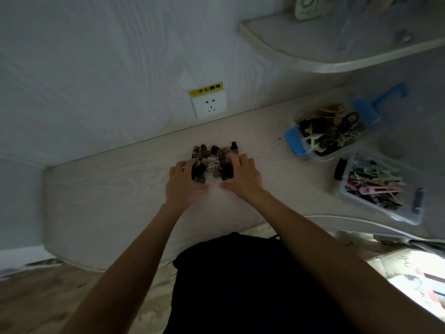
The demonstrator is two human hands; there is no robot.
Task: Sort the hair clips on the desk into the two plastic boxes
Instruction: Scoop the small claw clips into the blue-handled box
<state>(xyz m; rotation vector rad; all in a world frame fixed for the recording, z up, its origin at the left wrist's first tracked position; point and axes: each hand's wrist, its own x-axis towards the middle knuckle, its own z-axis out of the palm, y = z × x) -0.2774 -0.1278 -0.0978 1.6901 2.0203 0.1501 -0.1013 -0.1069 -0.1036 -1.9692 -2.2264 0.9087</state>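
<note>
A small heap of dark and silvery hair clips (212,156) lies on the pale desk (120,194) near the wall. My left hand (184,185) rests at the heap's left side, fingers spread and touching the clips. My right hand (242,174) cups the heap's right side the same way. Neither hand has lifted a clip. To the right stands a clear box with blue latches (292,141), full of dark and yellowish claw clips. In front of it a second clear box (385,214) holds long flat clips in pink, green and other colours.
A wall socket (210,103) with a yellow warning label sits just behind the heap. A curved shelf (313,59) overhangs the desk's right end. The desk's front edge curves close to my dark-clothed body.
</note>
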